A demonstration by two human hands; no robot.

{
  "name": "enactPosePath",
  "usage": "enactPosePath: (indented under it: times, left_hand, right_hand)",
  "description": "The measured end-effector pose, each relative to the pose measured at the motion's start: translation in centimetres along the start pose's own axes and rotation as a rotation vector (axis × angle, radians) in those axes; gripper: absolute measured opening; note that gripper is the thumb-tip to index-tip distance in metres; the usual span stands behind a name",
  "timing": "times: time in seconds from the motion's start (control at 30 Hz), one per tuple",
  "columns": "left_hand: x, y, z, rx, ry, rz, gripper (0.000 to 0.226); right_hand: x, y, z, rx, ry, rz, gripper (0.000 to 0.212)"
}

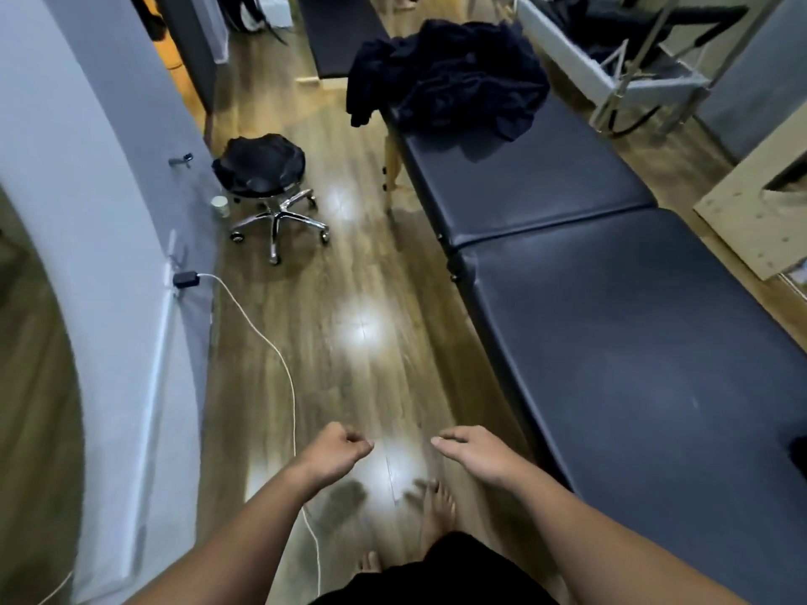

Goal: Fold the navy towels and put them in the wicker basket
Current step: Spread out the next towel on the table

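A strip of wood floor runs open ahead between the grey wall on the left and the padded table on the right; a wheeled stool, a white cup and a white cable crowd its left side, and towels heap the table's far end

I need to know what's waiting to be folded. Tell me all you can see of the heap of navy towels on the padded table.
The navy towels lie in one crumpled, unfolded heap at the far end of the dark padded table. The cloth looks soft, deeply creased and very dark blue. One part hangs over the table's left edge toward the floor. No hand touches the heap. How many towels it holds cannot be told.
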State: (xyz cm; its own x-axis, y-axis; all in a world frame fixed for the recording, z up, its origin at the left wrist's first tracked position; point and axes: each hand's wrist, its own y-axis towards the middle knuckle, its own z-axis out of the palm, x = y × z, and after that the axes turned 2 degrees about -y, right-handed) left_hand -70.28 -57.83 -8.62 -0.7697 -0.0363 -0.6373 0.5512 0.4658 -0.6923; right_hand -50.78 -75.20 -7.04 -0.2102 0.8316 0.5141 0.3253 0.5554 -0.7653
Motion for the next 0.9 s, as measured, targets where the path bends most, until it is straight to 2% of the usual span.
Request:
enactPosePath:
  times: [0.33, 0.5, 0.73, 0.9]
  left_hand:
    - [-6.9, 5.2, -4.7, -0.139, -0.023, -0.017, 0.024]
    - [-8.7, 8.4, -8.1, -0.184, -0.059, -0.061, 0.023]
    - [-11.0, 16.2, -14.6, -0.129, -0.080, -0.049, 0.013]
    - [-13.5, 22.9, -21.9, -0.107, -0.010, 0.060, 0.016]
  right_hand:
    - [6.1, 8.3, -8.2, 0.096, -0.020, -0.150, 0.064]
    - [9.8, 12.0, -11.4, 0.106, 0.002, -0.178, 0.056]
    - [16.5, 17.9, -14.3, 0.082, -0.037, -0.175, 0.050]
    - [22.7, 22.7, -16.2, -0.018, 0.018, -0.092, 0.051]
